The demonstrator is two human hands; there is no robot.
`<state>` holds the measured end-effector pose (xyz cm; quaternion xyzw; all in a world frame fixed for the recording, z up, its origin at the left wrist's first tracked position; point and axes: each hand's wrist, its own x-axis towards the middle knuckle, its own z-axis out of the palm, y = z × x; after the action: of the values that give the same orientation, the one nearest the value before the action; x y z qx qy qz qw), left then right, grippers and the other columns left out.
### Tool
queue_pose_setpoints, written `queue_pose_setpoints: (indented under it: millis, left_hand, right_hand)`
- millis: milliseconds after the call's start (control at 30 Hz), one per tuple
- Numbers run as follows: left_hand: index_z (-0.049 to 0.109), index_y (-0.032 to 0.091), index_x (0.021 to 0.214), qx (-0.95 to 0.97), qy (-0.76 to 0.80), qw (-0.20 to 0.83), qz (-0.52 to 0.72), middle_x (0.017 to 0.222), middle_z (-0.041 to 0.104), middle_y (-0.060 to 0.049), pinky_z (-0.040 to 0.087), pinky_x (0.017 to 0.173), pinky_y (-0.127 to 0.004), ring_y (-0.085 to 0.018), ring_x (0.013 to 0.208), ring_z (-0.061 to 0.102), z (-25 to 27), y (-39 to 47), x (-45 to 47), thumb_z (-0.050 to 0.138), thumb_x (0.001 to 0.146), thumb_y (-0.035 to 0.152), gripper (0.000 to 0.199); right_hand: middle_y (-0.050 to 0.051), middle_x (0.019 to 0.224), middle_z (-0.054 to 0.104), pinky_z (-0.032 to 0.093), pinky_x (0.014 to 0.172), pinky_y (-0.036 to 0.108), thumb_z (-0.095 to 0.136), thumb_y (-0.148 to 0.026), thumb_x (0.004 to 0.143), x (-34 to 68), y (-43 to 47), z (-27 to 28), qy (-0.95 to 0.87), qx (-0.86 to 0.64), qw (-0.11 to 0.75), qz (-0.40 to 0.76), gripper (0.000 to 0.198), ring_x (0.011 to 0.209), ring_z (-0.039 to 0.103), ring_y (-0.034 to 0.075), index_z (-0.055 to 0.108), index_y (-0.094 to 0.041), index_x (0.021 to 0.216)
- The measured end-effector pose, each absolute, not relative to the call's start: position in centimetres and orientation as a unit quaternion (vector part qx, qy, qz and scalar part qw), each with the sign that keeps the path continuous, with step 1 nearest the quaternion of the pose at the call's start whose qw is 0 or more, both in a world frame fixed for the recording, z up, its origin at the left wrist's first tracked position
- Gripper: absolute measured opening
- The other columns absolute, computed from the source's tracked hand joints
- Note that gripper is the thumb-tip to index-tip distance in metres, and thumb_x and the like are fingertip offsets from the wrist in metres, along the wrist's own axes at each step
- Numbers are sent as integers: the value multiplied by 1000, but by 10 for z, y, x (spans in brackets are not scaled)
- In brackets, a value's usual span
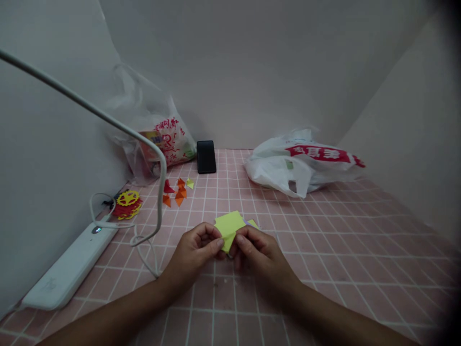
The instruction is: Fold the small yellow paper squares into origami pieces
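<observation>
Two bare forearms come in from the bottom edge of the head view and meet over the pink tiled surface; the left hand and the right hand sit close together near the middle, each grip pinched shut on the yellow-green paper, thumb and fingertips pressing its lower edge; the paper is folded, held just above the surface between both hands, with a small corner showing past the right hand's fingers. To the left lies a white lamp base along the wall, its thin arm curving up and across, and a white cable looping on the tiles beside it; near the base rests a stack of red and yellow cut-paper shapes; further in, a scatter of small folded pieces in red, orange and yellow lies well apart from the hands. Against the back wall stands a clear plastic bag with red print, a black phone just beside it, and to the right a white plastic bag with a red band lies slumped on the surface.
</observation>
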<state>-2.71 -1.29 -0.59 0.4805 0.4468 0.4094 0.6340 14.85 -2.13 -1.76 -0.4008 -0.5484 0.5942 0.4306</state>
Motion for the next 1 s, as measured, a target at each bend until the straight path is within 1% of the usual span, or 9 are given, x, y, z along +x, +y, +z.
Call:
queue_pose_setpoints:
  millis: [167,333,433,500,567,667,767,867,1000]
  left_hand:
    - [57,16,79,453,443,654,413,66,64,3,48,63,-23,-11,60,62,-4,-15,-27,76,71,33,27]
    - [58,16,79,471,437,641,419,71,62,2,49,66,-25,-12,66,61,-5,-16,-26,73,73,31,23]
    - [59,16,78,513,438,602,426,75,60,2,47,67,-25,-12,69,59,-7,-16,-27,71,76,29,18]
    - [59,16,77,533,442,588,418,73,60,2,46,66,-24,-12,67,58,-7,-15,-28,69,78,29,16]
    - [59,17,78,534,443,599,400,70,62,1,46,63,-25,-12,64,57,-7,-16,-28,68,79,30,16]
    - [60,16,79,535,450,602,385,73,63,0,46,63,-26,-13,65,57,-4,-17,-28,67,79,31,16]
    - [63,16,79,558,461,580,373,72,61,0,45,64,-26,-14,67,56,-2,-18,-29,64,82,33,18]
    - [63,15,75,577,468,562,362,67,58,1,42,63,-25,-13,64,53,0,-17,-29,59,85,35,23]
    - [61,15,72,579,477,552,362,63,55,2,39,59,-24,-12,60,49,0,-17,-29,62,81,34,21]
  right_hand:
    - [2,71,63,40,54,25,59,-34,88,147,-20,-19,-547,-397,413,611,18,55,52,11,61,-16,82]
    - [-2,63,58,38,52,24,59,-32,87,146,-19,-20,-531,-396,417,622,17,52,50,10,58,-17,78]
    - [-2,62,57,37,51,23,58,-31,87,147,-19,-18,-533,-400,415,620,17,51,50,9,58,-17,77]
    - [-1,64,58,37,51,23,57,-31,87,147,-19,-16,-541,-402,413,613,18,51,50,9,58,-17,77]
    - [-1,66,59,38,51,24,58,-32,87,148,-19,-16,-550,-404,408,607,19,52,51,9,57,-17,77]
    - [-2,65,57,39,51,24,58,-33,86,148,-19,-15,-552,-408,404,605,19,52,51,9,55,-17,75]
    - [-3,62,56,37,51,23,57,-32,86,148,-19,-14,-550,-418,399,603,19,51,49,10,53,-18,74]
    - [-3,59,53,36,50,24,56,-30,85,148,-20,-11,-565,-427,388,590,18,51,47,10,52,-18,72]
    - [-3,58,52,35,51,24,54,-28,84,148,-20,-12,-576,-429,383,581,16,52,46,11,52,-19,71]
